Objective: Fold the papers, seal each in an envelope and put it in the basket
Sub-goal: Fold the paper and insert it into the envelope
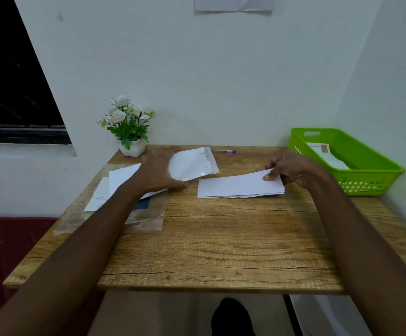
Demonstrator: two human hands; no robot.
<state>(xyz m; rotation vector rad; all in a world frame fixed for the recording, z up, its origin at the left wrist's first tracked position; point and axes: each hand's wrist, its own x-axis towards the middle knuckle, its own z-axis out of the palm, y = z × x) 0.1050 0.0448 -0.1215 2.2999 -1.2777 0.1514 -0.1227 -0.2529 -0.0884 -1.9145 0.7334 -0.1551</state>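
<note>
The folded paper [239,186] lies flat on the wooden table [221,238], its far end pinched by the right hand [291,169], thumb on top and the fingers curled beneath the edge. Across from it, just beyond the paper's free end, the left hand [159,169] grips an envelope [192,163], thumb under the near edge and fingers spread over the top; the envelope sits partly lifted over a loose pile of sheets and envelopes [114,183] under that wrist. The flap seems to be open at the end pointing away from the left hand, though the glare makes that hard to confirm. Folding looks finished for this sheet, so the step in hand is most likely inserting it. The next move calls for bringing the envelope's mouth toward the paper, holding the opening apart with the left fingers, and sliding the folded edge in squarely so no corner snags. Outward of the right hand stands the green basket [376,175], already holding at least one envelope [328,154]. Beyond the left hand are a potted flower [128,127] and a blue-capped pen [223,151]
</note>
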